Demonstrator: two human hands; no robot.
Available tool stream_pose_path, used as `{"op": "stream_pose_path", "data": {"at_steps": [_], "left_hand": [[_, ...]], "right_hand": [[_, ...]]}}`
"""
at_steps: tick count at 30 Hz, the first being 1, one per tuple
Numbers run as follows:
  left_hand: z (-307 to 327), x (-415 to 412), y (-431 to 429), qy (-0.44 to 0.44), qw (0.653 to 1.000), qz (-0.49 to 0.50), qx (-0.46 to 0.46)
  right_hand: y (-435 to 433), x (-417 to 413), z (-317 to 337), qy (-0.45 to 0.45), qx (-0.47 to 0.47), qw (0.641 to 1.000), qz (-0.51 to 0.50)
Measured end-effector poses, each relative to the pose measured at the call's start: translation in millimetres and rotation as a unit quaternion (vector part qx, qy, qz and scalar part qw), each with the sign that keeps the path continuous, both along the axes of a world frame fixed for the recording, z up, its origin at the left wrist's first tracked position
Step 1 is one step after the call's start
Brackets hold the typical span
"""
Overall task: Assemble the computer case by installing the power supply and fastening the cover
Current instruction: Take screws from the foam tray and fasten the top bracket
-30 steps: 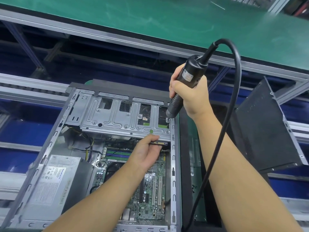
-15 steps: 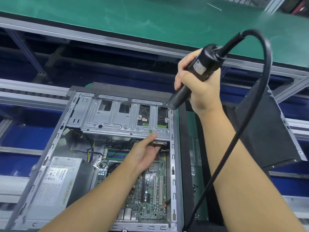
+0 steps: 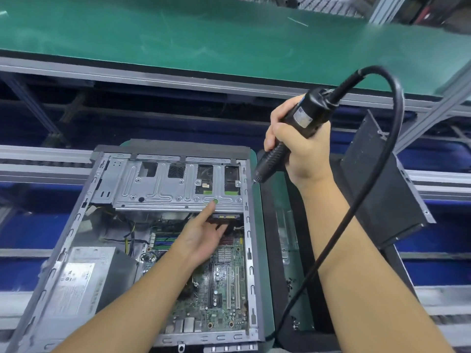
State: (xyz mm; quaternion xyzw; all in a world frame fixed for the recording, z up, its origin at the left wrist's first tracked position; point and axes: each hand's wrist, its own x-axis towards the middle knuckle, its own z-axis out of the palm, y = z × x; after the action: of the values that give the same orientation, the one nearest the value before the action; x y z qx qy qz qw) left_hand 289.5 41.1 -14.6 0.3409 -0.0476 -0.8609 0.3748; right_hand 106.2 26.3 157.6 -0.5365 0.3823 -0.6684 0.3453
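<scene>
An open computer case (image 3: 76, 225) lies on its side in front of me, motherboard (image 3: 224, 284) exposed. The grey power supply (image 3: 84, 278) sits in its lower left corner. A metal drive cage (image 3: 163, 187) spans the top of the case. My left hand (image 3: 204, 238) reaches inside, fingers straight, with the index fingertip at a green button on the cage's front edge. My right hand (image 3: 300, 146) grips a black electric screwdriver (image 3: 293, 133), held above the case's upper right corner with its tip pointing down and left. Its black cable (image 3: 377, 174) loops over my right forearm.
A black side cover (image 3: 384, 184) leans tilted to the right of the case. A dark tray with a green mat (image 3: 283, 250) lies between them. A green conveyor belt (image 3: 204, 34) runs across the back, with aluminium rails and blue bins below it.
My right hand lifted the screwdriver up and to the right, away from the drive cage. My left hand let go of the cage's edge and its fingers straightened.
</scene>
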Motion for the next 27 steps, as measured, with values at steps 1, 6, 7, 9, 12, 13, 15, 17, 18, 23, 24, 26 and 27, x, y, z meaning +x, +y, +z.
{"op": "stream_pose_path", "data": {"at_steps": [1,6,7,9,12,13,15,17,18,23,24,26,27], "left_hand": [[0,1,5,-0.037,0.999,-0.029,-0.015],[8,-2,27,-0.171,0.957,-0.223,-0.071],[12,0,26,-0.172,0.953,-0.234,-0.081],[24,3,24,-0.139,0.945,-0.265,-0.127],[50,-4,20,-0.117,0.935,-0.261,-0.208],[59,-12,18,-0.154,0.926,-0.247,-0.239],[76,-37,18,-0.251,0.889,-0.240,-0.299],[88,-65,20,-0.322,0.839,-0.264,-0.350],[91,-78,22,-0.343,0.813,-0.286,-0.374],[73,-140,34,-0.450,0.628,-0.430,-0.468],[65,-152,36,-0.466,0.580,-0.465,-0.480],[44,-175,43,-0.492,0.480,-0.528,-0.499],[31,-184,46,-0.506,0.425,-0.553,-0.508]], "right_hand": [[3,-4,1,-0.003,0.001,1.000,-0.005],[21,-18,2,-0.004,-0.009,1.000,-0.017],[25,-21,2,-0.007,-0.010,1.000,-0.020],[35,-29,3,-0.010,-0.016,0.999,-0.030],[50,-43,3,-0.015,-0.020,0.999,-0.045],[55,-48,3,-0.015,-0.021,0.999,-0.048],[66,-59,1,-0.015,-0.022,0.998,-0.057],[78,-73,-3,-0.018,-0.023,0.997,-0.068],[84,-81,-5,-0.019,-0.023,0.997,-0.072],[118,-120,-27,-0.035,-0.006,0.994,-0.100],[124,-126,-32,-0.040,-0.001,0.994,-0.106],[137,-138,-45,-0.049,0.005,0.992,-0.116],[144,-142,-53,-0.050,0.009,0.991,-0.122]]}}
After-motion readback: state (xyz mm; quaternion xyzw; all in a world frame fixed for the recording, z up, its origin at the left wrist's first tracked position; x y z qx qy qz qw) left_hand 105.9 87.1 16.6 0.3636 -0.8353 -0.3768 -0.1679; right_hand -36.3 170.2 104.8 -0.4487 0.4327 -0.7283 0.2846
